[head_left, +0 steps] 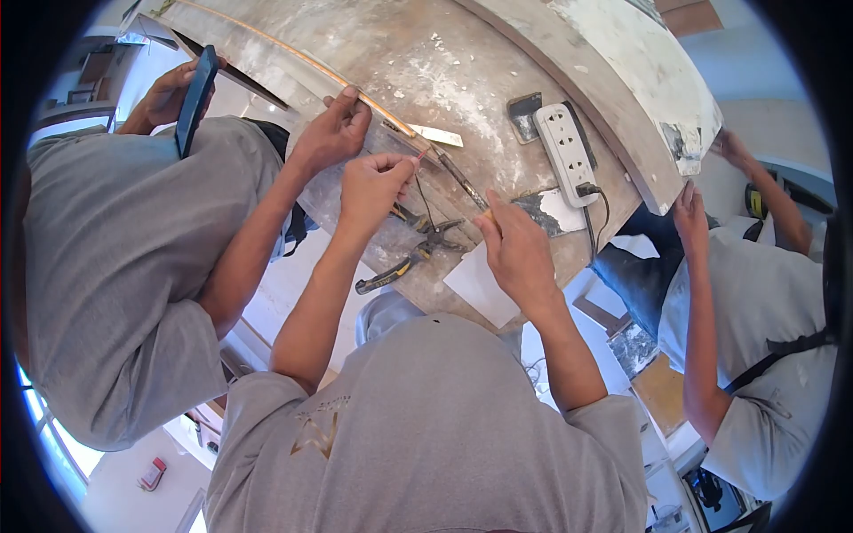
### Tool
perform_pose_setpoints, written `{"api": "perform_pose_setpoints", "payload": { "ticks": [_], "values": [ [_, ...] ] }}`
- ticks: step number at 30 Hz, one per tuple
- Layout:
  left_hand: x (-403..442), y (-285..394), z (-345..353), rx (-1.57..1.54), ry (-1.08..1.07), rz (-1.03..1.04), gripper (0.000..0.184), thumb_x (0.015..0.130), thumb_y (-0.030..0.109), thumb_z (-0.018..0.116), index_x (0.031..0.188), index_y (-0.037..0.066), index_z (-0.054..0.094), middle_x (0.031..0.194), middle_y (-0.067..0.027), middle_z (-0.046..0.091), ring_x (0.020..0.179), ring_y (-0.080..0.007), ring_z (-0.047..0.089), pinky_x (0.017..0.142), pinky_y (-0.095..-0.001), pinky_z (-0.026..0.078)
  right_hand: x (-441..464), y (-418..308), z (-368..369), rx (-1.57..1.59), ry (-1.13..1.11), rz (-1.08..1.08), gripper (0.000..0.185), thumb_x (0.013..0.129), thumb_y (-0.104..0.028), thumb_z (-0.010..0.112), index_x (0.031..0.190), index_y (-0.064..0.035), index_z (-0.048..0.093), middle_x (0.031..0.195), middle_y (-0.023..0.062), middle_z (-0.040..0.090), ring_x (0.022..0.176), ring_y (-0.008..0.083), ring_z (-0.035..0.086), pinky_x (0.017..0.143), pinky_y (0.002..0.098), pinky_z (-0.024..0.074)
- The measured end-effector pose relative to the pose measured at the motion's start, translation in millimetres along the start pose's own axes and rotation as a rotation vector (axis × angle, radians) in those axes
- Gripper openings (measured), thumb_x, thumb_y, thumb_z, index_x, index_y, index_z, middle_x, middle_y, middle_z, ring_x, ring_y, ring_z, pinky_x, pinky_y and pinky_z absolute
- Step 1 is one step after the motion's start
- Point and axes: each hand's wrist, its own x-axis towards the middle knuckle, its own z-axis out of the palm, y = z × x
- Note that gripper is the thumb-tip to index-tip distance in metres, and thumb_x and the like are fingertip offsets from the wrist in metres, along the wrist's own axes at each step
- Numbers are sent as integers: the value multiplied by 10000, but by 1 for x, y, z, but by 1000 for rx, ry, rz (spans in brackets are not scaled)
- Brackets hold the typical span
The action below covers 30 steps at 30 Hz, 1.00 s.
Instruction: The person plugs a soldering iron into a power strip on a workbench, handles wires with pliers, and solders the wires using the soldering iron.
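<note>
My left hand (378, 191) pinches a thin red wire (423, 155) at the end of a long LED strip (302, 58). A dark wire hangs below those fingertips. In my right hand (520, 249) is what looks like a soldering iron (460, 178), its shaft slanting up and left toward the strip's end. Whether its tip touches the wire, I cannot tell. A co-worker's hand (336, 129) steadies the strip just above my left hand. Pliers (404, 266) with black and yellow handles lie on the worktable (391, 53), below and between my hands.
A white power strip (566, 151) with a black plug stands to the right, beside a dark flat object (524, 117). White paper (484, 284) lies near the table edge. The left co-worker holds a phone (195, 102). Another person at right touches a raised board (613, 107).
</note>
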Motion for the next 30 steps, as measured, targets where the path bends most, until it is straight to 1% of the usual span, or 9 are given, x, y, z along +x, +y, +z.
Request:
{"api": "perform_pose_setpoints", "payload": {
  "ticks": [5, 11, 14, 23, 30],
  "values": [
    [1, 2, -2, 2, -19, -35, 210, 901, 168, 748, 847, -35, 735, 680, -11, 637, 566, -67, 560, 507, -217, 437, 1, 2, 1, -16, -7, -22, 420, 978, -223, 649, 1307, 34, 605, 890, 192, 642, 774, 397, 658, 669, 473, 528],
    [2, 3, -2, 37, -18, -29, 238, 898, 190, 755, 779, -10, 707, 666, -22, 634, 528, -75, 547, 490, -220, 422, 4, 1, 3, -22, 4, -37, 416, 978, -219, 651, 1308, 31, 608, 883, 186, 636, 759, 391, 654, 658, 468, 524],
    [3, 3, -2, 38, -24, -36, 235, 897, 185, 755, 770, -4, 701, 658, -19, 628, 518, -76, 542, 485, -223, 420, 4, 2, 3, -32, -13, -30, 419, 979, -221, 651, 1311, 31, 605, 877, 183, 634, 752, 387, 653, 653, 466, 522],
    [7, 0, -2, -124, -64, -136, 224, 908, 170, 746, 750, 32, 667, 654, -5, 613, 510, -80, 531, 482, -218, 414, 6, 3, 4, -25, -13, -24, 422, 978, -223, 651, 1313, 29, 605, 871, 184, 630, 747, 386, 654, 650, 470, 520],
    [7, 3, -1, -138, -76, -167, 244, 916, 185, 752, 739, 48, 654, 658, -1, 614, 508, -80, 531, 478, -218, 407, 7, 4, 4, -15, -22, -20, 416, 981, -221, 646, 1311, 28, 605, 875, 185, 631, 750, 389, 657, 652, 472, 522]
  ]
}}
